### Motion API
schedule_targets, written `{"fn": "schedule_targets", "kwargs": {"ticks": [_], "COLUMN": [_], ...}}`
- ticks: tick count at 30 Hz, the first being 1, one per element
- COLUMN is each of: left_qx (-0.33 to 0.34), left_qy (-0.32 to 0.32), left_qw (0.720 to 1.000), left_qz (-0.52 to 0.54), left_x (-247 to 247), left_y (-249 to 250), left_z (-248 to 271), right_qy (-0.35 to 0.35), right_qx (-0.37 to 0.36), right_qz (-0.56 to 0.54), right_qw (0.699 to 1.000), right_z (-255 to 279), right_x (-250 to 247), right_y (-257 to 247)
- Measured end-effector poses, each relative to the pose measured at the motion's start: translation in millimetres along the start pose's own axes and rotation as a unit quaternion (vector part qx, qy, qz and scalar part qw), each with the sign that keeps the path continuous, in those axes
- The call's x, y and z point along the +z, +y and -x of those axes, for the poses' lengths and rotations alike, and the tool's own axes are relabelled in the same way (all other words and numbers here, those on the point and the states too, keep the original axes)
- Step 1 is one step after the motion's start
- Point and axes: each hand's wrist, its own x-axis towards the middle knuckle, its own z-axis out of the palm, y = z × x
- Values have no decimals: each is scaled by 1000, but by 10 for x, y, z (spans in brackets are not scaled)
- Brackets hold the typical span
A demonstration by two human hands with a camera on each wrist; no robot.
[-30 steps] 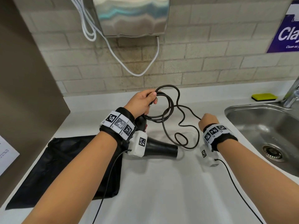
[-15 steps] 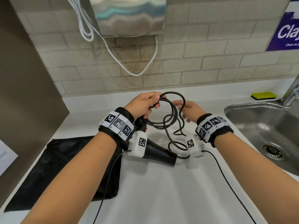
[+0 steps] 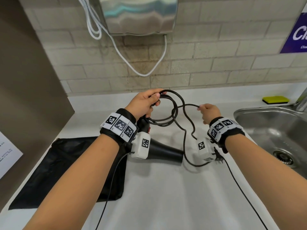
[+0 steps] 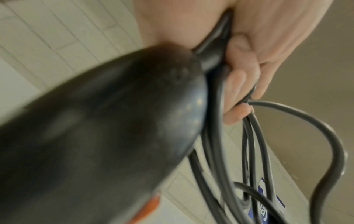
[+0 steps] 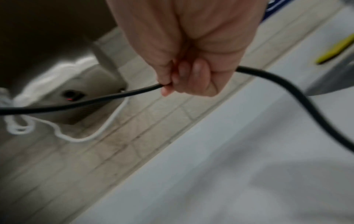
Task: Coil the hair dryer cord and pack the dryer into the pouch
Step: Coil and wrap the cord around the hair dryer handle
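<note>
My left hand (image 3: 146,103) grips the black hair dryer (image 3: 163,152) by its handle together with several loops of its black cord (image 3: 173,113); in the left wrist view the fingers (image 4: 241,91) curl round the cord loops (image 4: 254,145) beside the dryer body (image 4: 99,133). My right hand (image 3: 208,112) pinches the loose stretch of cord (image 5: 95,100) to the right of the coil. The rest of the cord hangs down to the plug (image 3: 217,156) near the white counter (image 3: 166,196). The black pouch (image 3: 66,171) lies flat at the left, under my left forearm.
A steel sink (image 3: 272,130) sits at the right, with a yellow sponge (image 3: 275,99) behind it. A steel wall dryer (image 3: 137,14) with a white cable (image 3: 144,70) hangs on the tiled wall. A brown partition (image 3: 25,80) closes the left side.
My right hand met the left at the coil, handed over a loop, then slid back out to the right along the cord. The coil in my left hand has gained a loop.
</note>
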Motion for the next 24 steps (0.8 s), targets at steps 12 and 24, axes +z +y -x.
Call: {"fn": "schedule_targets", "kwargs": {"ticks": [12,24], "left_qx": [-3,20], "left_qy": [51,38], "left_qw": [998,999], "left_qz": [28,24], "left_x": [-43,12], "left_y": [-45,-33], "left_z": [-29,-26], "right_qy": [-113,-383], "right_qx": [-31,-164], "right_qz": [7,97], "right_qw": [993,904], "right_z": [197,465], "right_x": [193,351], "right_y": [-7,-392]}}
